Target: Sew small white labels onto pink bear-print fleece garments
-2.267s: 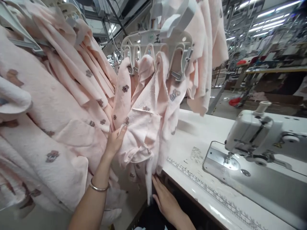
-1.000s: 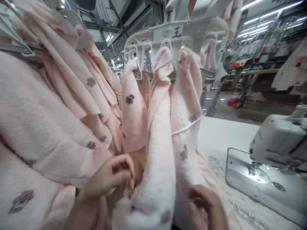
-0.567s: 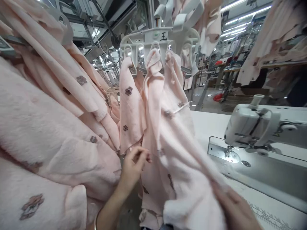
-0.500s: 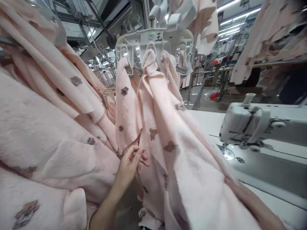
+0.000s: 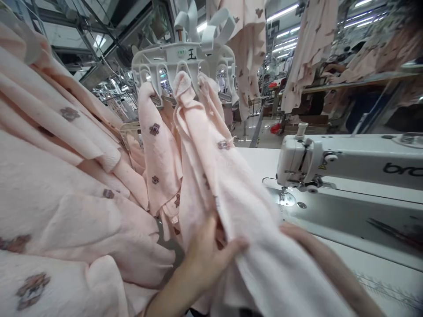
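Observation:
A pale pink plush fabric piece with small brown bear prints [image 5: 244, 198] hangs by its gathered top from a white clip hanger [image 5: 181, 53]. My left hand [image 5: 206, 248] is at its left edge, thumb lying across the front and fingers tucked into the fold, closed on the cloth. Motion blurs this hand somewhat. On the cloth's far right side is my right hand [image 5: 291, 230], mostly covered by the fabric; its fingers are hidden. Another pink piece [image 5: 158, 149] hangs from the clips just left.
More pink plush pieces [image 5: 66, 211] fill the left side. At right, a white sewing machine [image 5: 307, 160] stands on a white table [image 5: 254, 158], with dark scissors or snips [image 5: 390, 231] on it. Farther back, fabric hangs [image 5: 302, 57] near a work table [image 5: 357, 83].
My left hand has moved right, from beside the hanging cloth onto its edge. The view has swung right, so the hanger appears farther left and more of the sewing machine shows.

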Tool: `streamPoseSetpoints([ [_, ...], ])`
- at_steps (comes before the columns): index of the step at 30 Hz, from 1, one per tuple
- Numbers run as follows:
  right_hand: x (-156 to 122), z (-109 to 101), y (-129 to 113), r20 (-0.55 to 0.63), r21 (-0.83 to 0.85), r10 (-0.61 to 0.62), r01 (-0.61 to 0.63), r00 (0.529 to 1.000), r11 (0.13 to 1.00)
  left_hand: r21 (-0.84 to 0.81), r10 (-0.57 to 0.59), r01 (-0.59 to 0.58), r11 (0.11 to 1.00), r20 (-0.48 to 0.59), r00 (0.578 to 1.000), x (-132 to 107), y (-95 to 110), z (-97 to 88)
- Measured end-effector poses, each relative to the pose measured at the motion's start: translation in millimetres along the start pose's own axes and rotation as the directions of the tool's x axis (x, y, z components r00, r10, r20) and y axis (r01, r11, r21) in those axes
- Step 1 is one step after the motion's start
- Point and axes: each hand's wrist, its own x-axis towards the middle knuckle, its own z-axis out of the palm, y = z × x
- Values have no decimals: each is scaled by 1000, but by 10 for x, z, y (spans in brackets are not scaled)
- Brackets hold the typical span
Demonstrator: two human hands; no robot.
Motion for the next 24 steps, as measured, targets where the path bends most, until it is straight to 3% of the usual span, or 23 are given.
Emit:
streamPoseSetpoints([
  [2,-6,83,22,30,-58,-105,106,994,993,47,-49,43,998,140,989,3,-36,83],
  [3,-9,84,23,-18,-101,-177,174,984,979,-6,-61,64,998,182,981,20,-68,60],
  [6,1,-81,-19,-201,-250,-303,250,932,935,-323,-38,130,938,277,960,82,-170,-206],
  [9,23,-220,-41,-176,-384,-412,323,894,865,-585,-155,236,776,185,970,76,-183,-396],
  [11,3,-171,-3,-94,-513,-545,428,833,744,-654,-222,252,713,131,966,21,-127,-334],
  [13,-58,-61,47,22,-604,-608,495,794,624,-600,-105,214,771,212,972,-45,-43,-178],
  [15,-139,7,54,47,-599,-543,459,838,656,-526,73,92,846,284,956,-85,34,-21],
  [17,-207,-15,-13,-111,-507,-438,329,892,797,-446,132,-60,893,133,982,-76,66,110],
  [19,-250,-92,-134,-304,-348,-371,261,877,901,-267,111,-126,955,-72,991,-15,30,242],
  [20,-265,-133,-200,-357,-276,-357,268,863,923,-129,112,-128,983,-123,986,28,-10,312],
  [22,-298,-213,-316,-384,-200,-379,325,842,924,170,140,-120,978,-108,984,116,-105,413],
  [24,-346,-328,-401,-370,-226,-431,370,823,901,361,173,-133,923,-81,982,177,-170,346],
])
